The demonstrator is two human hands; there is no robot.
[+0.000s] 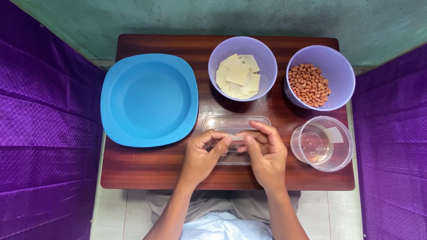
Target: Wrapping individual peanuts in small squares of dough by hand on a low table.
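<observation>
Nearest the camera, the left hand and right hand were brought together over the front middle of the counter. A small pale wrapper was pinched between them, thumbs and forefingers pressed onto its edges; whether anything was folded inside could not be told. It was held just above a clear flat lid, which seemingly served as a work surface. To the right, a clear tub was set within easy reach of the right hand, a pale square seen through its far wall. To the left, a blue plate was laid with nothing on it. Farthest back, two lilac bowls were stood side by side: the wrapper bowl, filled with pale squares, and the peanut bowl, both placed straight ahead of the hands.
</observation>
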